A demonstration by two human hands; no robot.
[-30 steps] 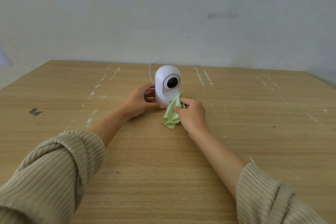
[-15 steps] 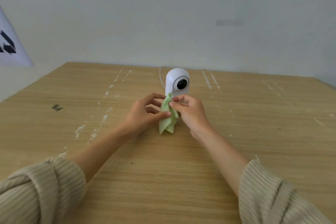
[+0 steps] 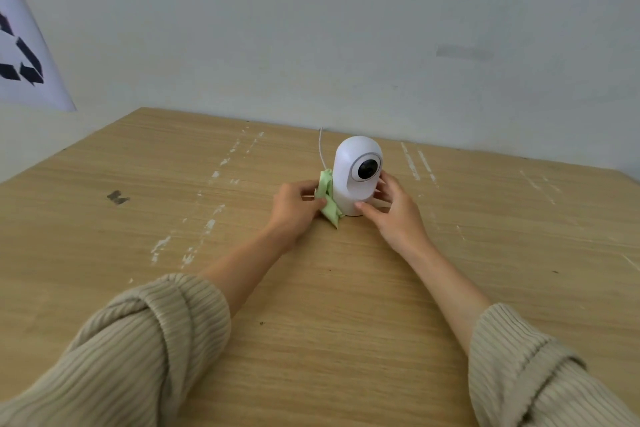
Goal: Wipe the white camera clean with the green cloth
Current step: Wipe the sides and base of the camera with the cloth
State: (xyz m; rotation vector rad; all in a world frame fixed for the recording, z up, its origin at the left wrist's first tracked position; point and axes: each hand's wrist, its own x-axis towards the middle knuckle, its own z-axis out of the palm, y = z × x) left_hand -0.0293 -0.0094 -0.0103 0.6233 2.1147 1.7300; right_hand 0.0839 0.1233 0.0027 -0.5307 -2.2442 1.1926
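Pinching green cloth [image 3: 328,198] now: left hand [image 3: 294,208] fingers; right hand [image 3: 391,208] fingers newly gripping white camera [image 3: 356,177].

We can read no text, brand or number anywhere. We see only bold black shapes on a white sheet [image 3: 24,55] on the wall, cut off at the edge, far left of our fingers.

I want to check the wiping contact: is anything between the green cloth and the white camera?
Nothing visible is. The left hand presses the crumpled green cloth directly against the left side of the white dome-shaped camera. The right hand steadies the camera's other side, and its thin white cable runs behind.
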